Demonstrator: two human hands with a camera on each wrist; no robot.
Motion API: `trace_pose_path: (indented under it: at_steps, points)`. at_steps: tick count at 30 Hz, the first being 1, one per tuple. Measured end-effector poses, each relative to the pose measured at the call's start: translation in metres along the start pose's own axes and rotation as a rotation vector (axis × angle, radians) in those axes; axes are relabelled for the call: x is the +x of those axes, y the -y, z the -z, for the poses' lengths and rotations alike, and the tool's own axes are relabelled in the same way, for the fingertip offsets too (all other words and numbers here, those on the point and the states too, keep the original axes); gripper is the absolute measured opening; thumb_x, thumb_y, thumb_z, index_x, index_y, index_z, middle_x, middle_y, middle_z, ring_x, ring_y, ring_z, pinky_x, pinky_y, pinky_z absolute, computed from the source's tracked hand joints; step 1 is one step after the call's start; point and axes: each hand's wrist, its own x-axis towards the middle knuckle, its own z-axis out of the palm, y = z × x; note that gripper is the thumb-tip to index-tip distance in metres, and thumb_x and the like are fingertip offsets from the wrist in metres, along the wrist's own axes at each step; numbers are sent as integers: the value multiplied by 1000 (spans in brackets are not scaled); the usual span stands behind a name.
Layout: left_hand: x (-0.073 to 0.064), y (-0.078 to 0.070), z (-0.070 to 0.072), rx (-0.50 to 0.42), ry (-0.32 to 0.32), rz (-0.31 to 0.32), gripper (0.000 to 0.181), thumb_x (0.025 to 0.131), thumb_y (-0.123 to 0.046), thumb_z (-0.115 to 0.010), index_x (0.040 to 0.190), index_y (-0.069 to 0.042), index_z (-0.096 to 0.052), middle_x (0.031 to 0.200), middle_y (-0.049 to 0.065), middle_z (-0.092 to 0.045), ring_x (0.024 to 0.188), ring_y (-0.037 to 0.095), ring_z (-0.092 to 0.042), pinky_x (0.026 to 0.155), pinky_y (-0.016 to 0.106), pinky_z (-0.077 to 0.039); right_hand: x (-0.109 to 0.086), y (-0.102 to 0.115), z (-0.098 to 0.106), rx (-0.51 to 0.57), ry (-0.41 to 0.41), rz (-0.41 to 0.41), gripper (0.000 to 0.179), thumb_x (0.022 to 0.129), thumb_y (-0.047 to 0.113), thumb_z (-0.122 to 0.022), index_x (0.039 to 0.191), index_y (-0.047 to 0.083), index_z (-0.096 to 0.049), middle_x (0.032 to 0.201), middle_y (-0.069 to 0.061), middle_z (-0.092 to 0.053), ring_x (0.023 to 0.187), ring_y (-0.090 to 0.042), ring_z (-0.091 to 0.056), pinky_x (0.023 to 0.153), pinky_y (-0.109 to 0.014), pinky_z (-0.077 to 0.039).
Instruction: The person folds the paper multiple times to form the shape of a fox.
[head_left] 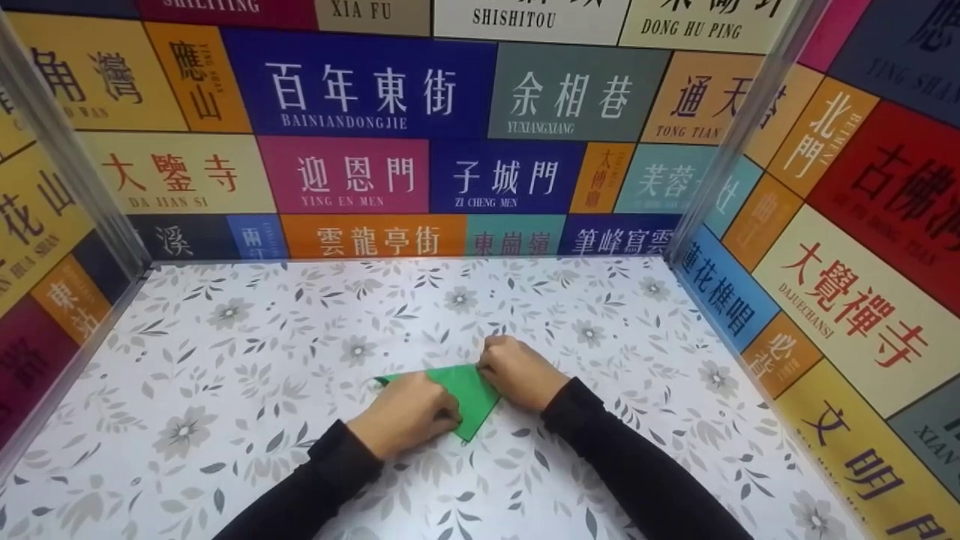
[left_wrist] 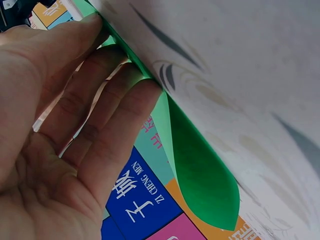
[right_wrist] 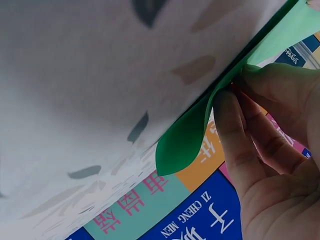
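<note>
A folded sheet of green paper (head_left: 476, 405) lies on the table, one corner pointing toward the near side. My left hand (head_left: 409, 412) covers its left part, thumb and bent fingers against the sheet. At its far right edge, my right hand (head_left: 521, 375) pinches the paper between thumb and fingers. The left wrist view shows the left fingertips along the green paper (left_wrist: 205, 175), whose free end curls up off the table. In the right wrist view, a curled flap of green paper (right_wrist: 182, 145) stands beside the pinching fingers.
A white tabletop (head_left: 285, 315) printed with grey flowers and leaves lies under the paper. Colourful panels with Chinese lettering form a back wall (head_left: 360, 82), with a left side wall (head_left: 45, 277) and a right side wall (head_left: 847, 262).
</note>
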Motion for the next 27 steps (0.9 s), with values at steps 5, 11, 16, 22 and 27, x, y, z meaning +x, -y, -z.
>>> trace_pose_path:
  at_steps: [5,11,16,22,27]
  points:
    - [0,0,0,1,-5,-6,9,90,-14,-98,91,-20,-92,90,-7,-89,86,18,-84,86,38,-71,-4,-3,2,-13,-10,13,21,102,-5,-74,97,6,-91,91,-8,-72,80,-18,-64,73,-35,-60]
    - [-1,0,-1,22,-11,2,12,87,-11,-97,88,-21,-92,87,-9,-88,83,16,-83,81,36,-70,-6,-7,3,-48,-24,21,24,98,-9,-73,85,5,-86,85,-8,-68,73,-14,-58,66,-30,-54]
    - [0,-1,-1,14,-10,9,12,87,-11,-97,88,-22,-92,87,-9,-88,83,17,-83,81,36,-70,-6,-9,5,-46,-13,9,22,99,-7,-73,89,5,-88,86,-8,-69,75,-16,-62,68,-32,-57]
    - [1,-1,-1,-9,11,15,10,89,-12,-96,91,-20,-92,89,-8,-89,84,18,-84,83,37,-71,-9,-13,6,-33,-9,-14,22,99,-8,-73,93,5,-90,89,-8,-71,78,-18,-65,71,-35,-60]
    - [1,-1,0,-23,22,28,8,91,-13,-97,93,-20,-93,90,-7,-89,85,16,-85,85,37,-71,-14,-14,7,-59,-20,-24,22,100,-7,-73,96,5,-91,92,-9,-72,81,-21,-69,73,-39,-63]
